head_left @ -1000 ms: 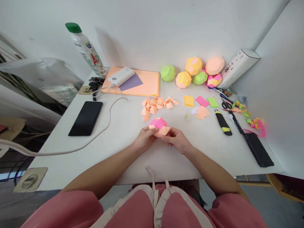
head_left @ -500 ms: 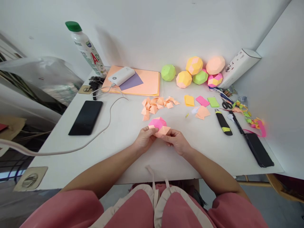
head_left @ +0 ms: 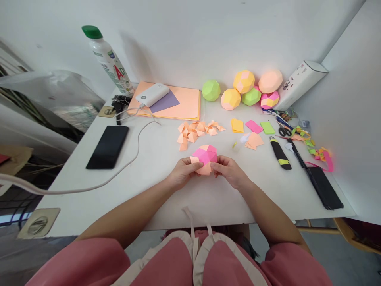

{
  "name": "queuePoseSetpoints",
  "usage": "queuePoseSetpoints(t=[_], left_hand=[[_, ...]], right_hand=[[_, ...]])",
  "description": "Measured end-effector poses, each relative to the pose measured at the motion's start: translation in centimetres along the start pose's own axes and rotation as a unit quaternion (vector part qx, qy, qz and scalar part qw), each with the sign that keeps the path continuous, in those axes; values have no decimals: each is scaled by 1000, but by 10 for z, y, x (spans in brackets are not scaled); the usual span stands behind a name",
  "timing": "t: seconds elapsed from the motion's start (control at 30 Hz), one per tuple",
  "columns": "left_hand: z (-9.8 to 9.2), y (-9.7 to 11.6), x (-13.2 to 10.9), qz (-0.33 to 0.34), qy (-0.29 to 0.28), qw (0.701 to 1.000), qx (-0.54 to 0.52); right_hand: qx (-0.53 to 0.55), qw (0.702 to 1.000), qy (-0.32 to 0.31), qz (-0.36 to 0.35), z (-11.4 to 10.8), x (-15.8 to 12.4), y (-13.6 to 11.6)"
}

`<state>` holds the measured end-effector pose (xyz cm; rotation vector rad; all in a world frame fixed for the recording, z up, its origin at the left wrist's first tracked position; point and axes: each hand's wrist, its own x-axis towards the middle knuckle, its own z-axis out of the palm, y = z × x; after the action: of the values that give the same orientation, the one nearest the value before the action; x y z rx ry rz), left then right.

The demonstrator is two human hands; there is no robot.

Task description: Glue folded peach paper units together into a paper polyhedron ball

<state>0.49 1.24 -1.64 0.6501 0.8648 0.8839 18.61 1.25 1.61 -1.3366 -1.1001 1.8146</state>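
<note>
White tabletop (head_left: 160,159) set against a pale wall (head_left: 178,39). You hold the pink-and-peach paper piece (head_left: 206,154), a faceted form, in front of your body. Your left hand (head_left: 182,172) pinches its left side, thumb on the near face; your right hand (head_left: 230,171) grips its right side. Fingers behind the piece: hidden. Cannot tell whether it touches the tabletop.

Just beyond it, slightly left: a loose cluster of peach folded units (head_left: 192,137). Beyond your right hand: yellow squares (head_left: 237,126), pink slips (head_left: 254,126), green slips (head_left: 267,128) and, nearer you, peach slips (head_left: 254,141). Farther right lies a black-and-yellow cutter (head_left: 279,153), with scissors (head_left: 284,131) past its tip.

By the wall, six faceted paper balls (head_left: 230,99), some stacked. Far left: a dark phone (head_left: 107,147); behind it, a white power bank (head_left: 153,94) on peach sheets (head_left: 183,110), near an upright bottle (head_left: 114,67).
</note>
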Motion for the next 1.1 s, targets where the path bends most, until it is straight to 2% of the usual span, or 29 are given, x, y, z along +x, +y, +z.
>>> queuePoseSetpoints(t=[0.2, 0.4, 0.57, 0.73, 0.87, 1.1], left_hand=[[-1, 1, -1, -15, -60, 998, 16], [0, 3, -2, -14, -100, 995, 19], [2, 5, -3, -6, -119, 993, 11], [0, 0, -1, 10, -112, 994, -5], [1, -1, -1, 0, -132, 991, 7], [2, 0, -3, 10, -107, 993, 40]], right_hand=[[93, 993, -65, 37, 2, 3, 4], [61, 993, -92, 49, 3, 4, 8], [58, 994, -74, 52, 3, 6, 10], [83, 994, -56, 32, 4, 5, 7], [104, 992, -65, 18, 3, 5, 6], [123, 990, -71, 24, 3, 3, 4]])
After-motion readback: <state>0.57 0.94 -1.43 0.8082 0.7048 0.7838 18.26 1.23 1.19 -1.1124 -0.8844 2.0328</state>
